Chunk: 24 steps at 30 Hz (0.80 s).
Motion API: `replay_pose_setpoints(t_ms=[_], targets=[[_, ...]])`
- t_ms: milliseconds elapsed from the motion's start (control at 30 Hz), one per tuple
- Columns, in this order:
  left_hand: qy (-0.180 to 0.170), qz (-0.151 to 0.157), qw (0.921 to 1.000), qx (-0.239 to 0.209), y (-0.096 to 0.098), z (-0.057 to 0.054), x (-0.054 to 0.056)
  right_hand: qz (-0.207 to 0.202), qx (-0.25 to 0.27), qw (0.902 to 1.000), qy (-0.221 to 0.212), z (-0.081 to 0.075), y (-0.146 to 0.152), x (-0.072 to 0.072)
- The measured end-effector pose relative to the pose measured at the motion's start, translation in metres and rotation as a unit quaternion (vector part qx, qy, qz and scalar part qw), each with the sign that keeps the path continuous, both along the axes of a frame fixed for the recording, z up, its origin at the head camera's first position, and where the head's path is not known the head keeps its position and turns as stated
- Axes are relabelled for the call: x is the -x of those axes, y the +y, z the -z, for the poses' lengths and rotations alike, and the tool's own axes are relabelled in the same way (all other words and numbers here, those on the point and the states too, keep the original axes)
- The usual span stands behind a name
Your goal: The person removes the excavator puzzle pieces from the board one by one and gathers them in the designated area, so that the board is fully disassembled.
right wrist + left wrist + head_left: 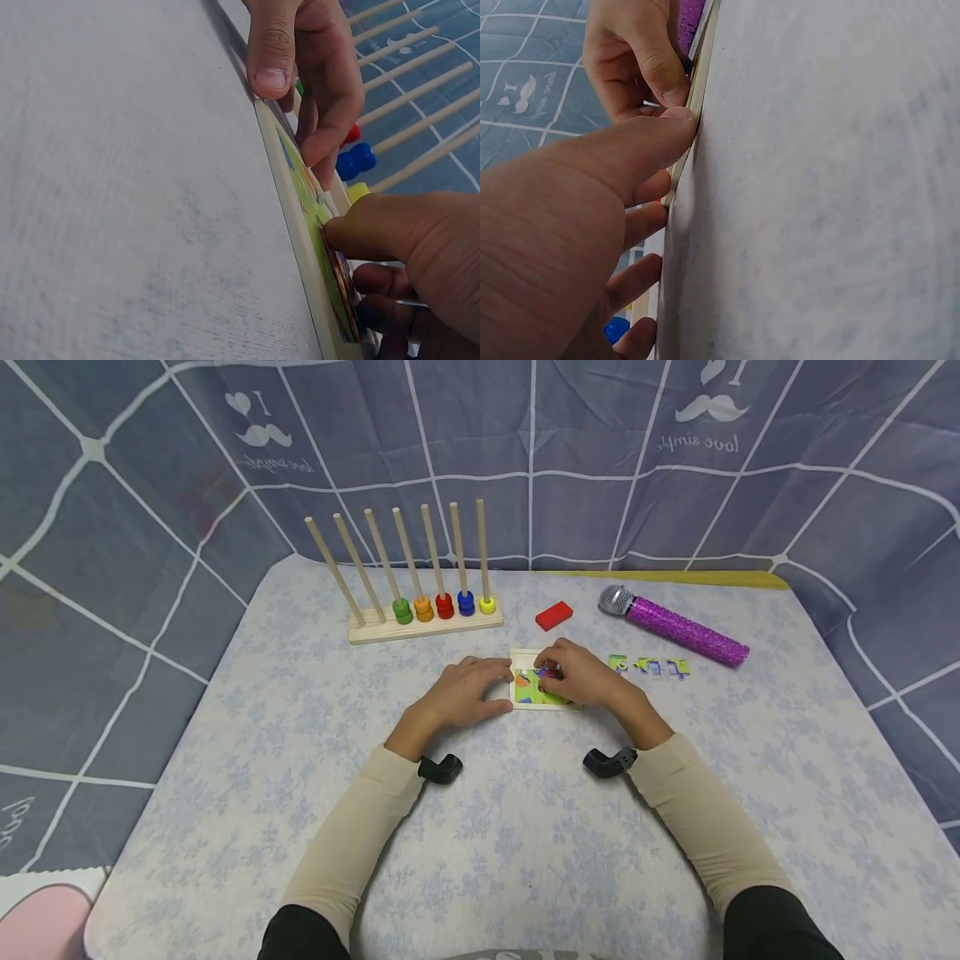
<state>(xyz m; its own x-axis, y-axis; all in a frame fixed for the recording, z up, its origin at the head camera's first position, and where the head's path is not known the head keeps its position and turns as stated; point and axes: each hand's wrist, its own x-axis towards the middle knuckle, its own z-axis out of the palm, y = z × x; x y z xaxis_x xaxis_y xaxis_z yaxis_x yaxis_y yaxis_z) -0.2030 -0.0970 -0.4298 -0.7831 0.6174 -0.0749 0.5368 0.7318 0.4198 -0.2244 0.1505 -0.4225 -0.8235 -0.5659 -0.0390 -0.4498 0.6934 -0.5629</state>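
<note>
Right hand (pixel 581 675) pinches puzzle piece (pixel 340 274) over wooden frame (pixel 536 707) on desk (pixel 510 835); left hand (pixel 468 692), fingers relaxed, touches frame's left edge. Fitting step, apparently; next likely calls for aligning, pressing flat.

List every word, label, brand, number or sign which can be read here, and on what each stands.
"love simple", mirrored: on the grey-blue checked curtain, at upper left and upper right of the head view.
"I", with a heart and a moustache: above each.
Lower-left curtain lettering, head view: cut off, unclear.
Curtain lettering, left wrist view: too blurred.
No lettering can be read on the jigsaw puzzle or purple microphone.
</note>
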Motion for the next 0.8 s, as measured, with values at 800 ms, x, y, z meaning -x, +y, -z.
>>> replay_pose_setpoints(t_ms=[800], targets=[[0.012,0.0,0.9999,-0.005,-0.0003,0.0021,0.0009,-0.016,0.008,0.9998,0.013,0.0028,-0.0036,-0.0011]])
